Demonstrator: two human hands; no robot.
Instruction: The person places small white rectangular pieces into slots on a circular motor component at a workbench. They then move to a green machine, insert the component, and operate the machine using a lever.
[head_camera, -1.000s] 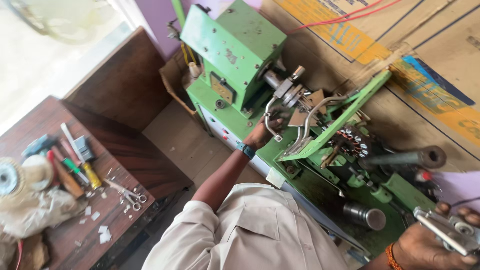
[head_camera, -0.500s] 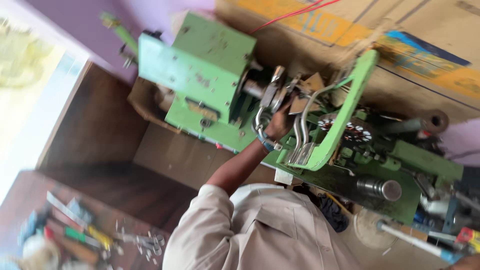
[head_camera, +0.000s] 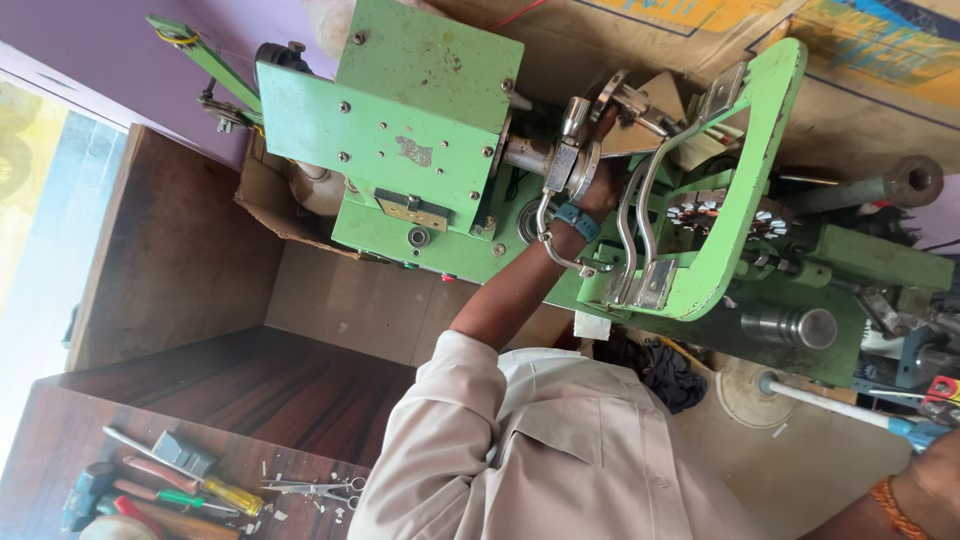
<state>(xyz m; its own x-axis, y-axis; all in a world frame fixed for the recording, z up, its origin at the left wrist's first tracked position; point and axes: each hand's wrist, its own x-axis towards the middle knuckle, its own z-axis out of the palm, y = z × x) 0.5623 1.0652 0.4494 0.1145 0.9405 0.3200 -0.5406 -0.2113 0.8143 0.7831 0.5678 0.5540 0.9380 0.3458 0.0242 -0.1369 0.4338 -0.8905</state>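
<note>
My right hand (head_camera: 930, 485), an orange thread band on its wrist, shows only at the bottom right corner. It seems closed on a blue-handled tool (head_camera: 915, 432) whose white shaft points left. My left hand is out of view. In front of me a co-worker in a beige shirt (head_camera: 560, 450) reaches an arm with a teal watch (head_camera: 577, 221) up to a green machine (head_camera: 420, 130). That person's hand (head_camera: 603, 190) rests at the machine's steel spindle (head_camera: 560, 160), beside a green swing frame (head_camera: 745, 170) and a copper-wound core (head_camera: 700, 215).
A dark wooden table (head_camera: 60, 440) at the lower left carries screwdrivers (head_camera: 225, 492), scissors (head_camera: 320, 488) and other hand tools. A steel cylinder (head_camera: 790, 325) and a round pale disc (head_camera: 745, 395) sit at the machine's right. Printed cardboard (head_camera: 860, 60) lines the wall behind.
The view has swung closer to the green machine. The co-worker's hand has stayed at the spindle. My right hand, earlier holding a metal part, now shows at the corner beside a blue-handled tool.
</note>
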